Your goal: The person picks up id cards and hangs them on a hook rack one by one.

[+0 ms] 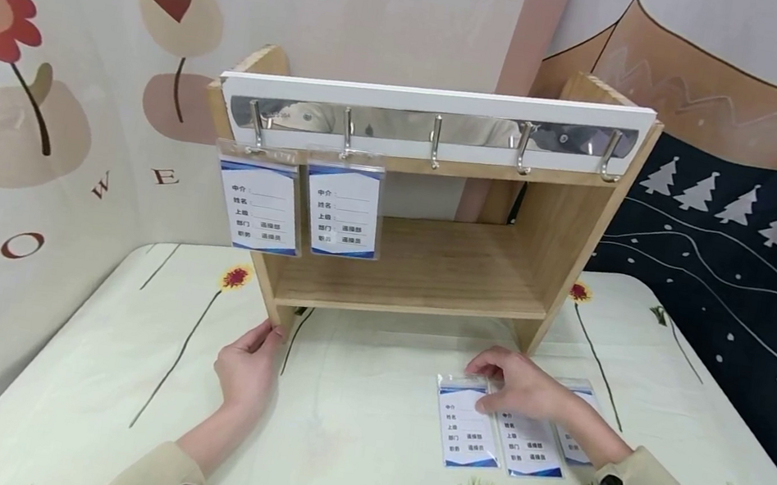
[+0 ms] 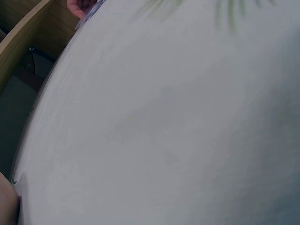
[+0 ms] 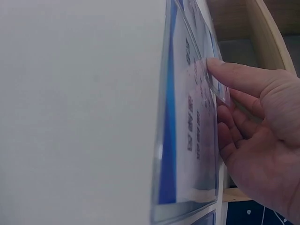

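Observation:
A wooden shelf rack (image 1: 414,275) stands on the bed-like surface, with a row of metal hooks (image 1: 436,141) along its white front rail. Two clear badge holders with white and blue cards, a left one (image 1: 259,208) and a right one (image 1: 342,215), hang at the two leftmost hooks. My left hand (image 1: 250,368) grips the foot of the rack's left leg. With thumb in front and fingers behind, my right hand (image 1: 525,386) pinches the upper right edge of the leftmost lying badge holder (image 1: 466,432). Partly beneath that hand lies a second badge holder (image 1: 529,449).
A third badge holder (image 1: 574,449) lies behind the right forearm. The pale flowered cloth (image 1: 346,435) spreads under everything. A printed curtain (image 1: 406,13) hangs behind the rack, and a dark panel with white trees (image 1: 743,267) rises at the right.

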### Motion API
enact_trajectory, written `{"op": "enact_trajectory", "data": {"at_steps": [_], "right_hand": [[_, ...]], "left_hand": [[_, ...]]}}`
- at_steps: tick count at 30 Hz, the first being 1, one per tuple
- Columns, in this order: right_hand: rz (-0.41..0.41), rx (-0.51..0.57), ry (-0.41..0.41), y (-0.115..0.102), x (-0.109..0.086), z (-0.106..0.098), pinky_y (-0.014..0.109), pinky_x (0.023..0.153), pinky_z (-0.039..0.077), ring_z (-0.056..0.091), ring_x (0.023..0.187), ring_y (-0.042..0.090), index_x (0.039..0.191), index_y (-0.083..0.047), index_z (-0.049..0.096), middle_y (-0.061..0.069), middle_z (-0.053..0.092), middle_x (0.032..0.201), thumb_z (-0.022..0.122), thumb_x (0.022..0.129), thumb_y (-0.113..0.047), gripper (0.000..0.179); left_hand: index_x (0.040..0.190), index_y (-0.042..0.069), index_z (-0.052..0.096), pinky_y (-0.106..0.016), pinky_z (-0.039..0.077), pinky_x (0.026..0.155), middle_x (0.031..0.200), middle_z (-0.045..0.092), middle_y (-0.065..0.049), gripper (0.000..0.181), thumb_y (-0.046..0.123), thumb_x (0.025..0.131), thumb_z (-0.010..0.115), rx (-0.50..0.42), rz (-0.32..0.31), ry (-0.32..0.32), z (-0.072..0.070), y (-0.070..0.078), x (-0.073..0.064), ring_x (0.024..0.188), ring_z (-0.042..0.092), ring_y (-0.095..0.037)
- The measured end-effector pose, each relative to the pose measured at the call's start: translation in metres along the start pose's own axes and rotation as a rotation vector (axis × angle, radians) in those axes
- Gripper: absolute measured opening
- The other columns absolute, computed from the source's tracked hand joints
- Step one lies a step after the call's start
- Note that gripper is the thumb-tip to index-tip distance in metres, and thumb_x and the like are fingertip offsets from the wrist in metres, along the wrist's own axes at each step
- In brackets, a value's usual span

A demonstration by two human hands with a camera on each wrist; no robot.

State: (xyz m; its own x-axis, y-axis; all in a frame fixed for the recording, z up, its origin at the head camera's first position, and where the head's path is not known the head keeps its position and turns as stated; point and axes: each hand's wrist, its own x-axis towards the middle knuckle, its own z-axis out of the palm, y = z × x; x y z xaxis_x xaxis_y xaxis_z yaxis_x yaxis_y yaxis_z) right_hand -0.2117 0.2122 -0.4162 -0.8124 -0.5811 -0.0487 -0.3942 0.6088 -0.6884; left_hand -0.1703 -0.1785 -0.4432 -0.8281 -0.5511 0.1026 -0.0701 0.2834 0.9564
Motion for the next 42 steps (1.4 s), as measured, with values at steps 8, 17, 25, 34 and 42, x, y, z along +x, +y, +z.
{"op": "enact_trajectory", "data": {"at_steps": [8, 17, 25, 34, 42], "right_hand": [[0.031, 0.062, 0.029, -0.001, 0.002, 0.0, 0.029, 0.083, 0.049, 0.057, 0.092, 0.019, 0.114, -0.008, 0.07, -0.003, 0.064, 0.099, 0.082, 0.086, -0.008, 0.031], [0.069, 0.144, 0.099, -0.005, 0.003, 0.0, 0.027, 0.078, 0.051, 0.059, 0.092, 0.02, 0.119, -0.005, 0.07, 0.002, 0.066, 0.102, 0.078, 0.09, -0.004, 0.03], [0.018, 0.145, 0.143, -0.007, 0.005, 0.0, 0.027, 0.078, 0.052, 0.059, 0.092, 0.021, 0.119, -0.002, 0.07, 0.003, 0.069, 0.105, 0.077, 0.09, -0.002, 0.03], [0.0, 0.15, 0.169, -0.013, 0.005, -0.002, 0.028, 0.08, 0.054, 0.062, 0.093, 0.02, 0.118, -0.003, 0.07, 0.003, 0.069, 0.106, 0.074, 0.092, -0.001, 0.027], [-0.04, 0.16, 0.174, -0.022, 0.004, -0.012, 0.026, 0.081, 0.054, 0.061, 0.096, 0.021, 0.118, -0.004, 0.07, 0.005, 0.069, 0.11, 0.073, 0.093, 0.001, 0.026]], "left_hand": [[0.128, 0.002, 0.07, -0.002, 0.044, 0.073, 0.119, 0.069, -0.019, 0.032, 0.017, 0.1, 0.066, -0.003, 0.012, 0.003, 0.0, 0.001, -0.001, 0.115, 0.066, -0.03], [0.128, 0.002, 0.07, -0.002, 0.045, 0.074, 0.119, 0.069, -0.019, 0.031, 0.016, 0.1, 0.066, -0.009, 0.011, 0.002, 0.0, 0.002, -0.002, 0.115, 0.066, -0.029], [0.127, 0.002, 0.071, -0.002, 0.044, 0.072, 0.118, 0.07, -0.019, 0.031, 0.016, 0.1, 0.067, -0.022, 0.004, 0.012, 0.0, 0.001, 0.0, 0.114, 0.067, -0.029], [0.128, 0.002, 0.07, -0.004, 0.047, 0.075, 0.12, 0.07, -0.018, 0.032, 0.017, 0.1, 0.067, -0.01, -0.003, 0.0, 0.0, 0.0, 0.0, 0.116, 0.066, -0.028], [0.128, 0.003, 0.07, -0.003, 0.046, 0.075, 0.12, 0.069, -0.018, 0.032, 0.018, 0.1, 0.067, -0.018, -0.002, -0.001, 0.0, 0.0, -0.001, 0.116, 0.066, -0.029]]}}
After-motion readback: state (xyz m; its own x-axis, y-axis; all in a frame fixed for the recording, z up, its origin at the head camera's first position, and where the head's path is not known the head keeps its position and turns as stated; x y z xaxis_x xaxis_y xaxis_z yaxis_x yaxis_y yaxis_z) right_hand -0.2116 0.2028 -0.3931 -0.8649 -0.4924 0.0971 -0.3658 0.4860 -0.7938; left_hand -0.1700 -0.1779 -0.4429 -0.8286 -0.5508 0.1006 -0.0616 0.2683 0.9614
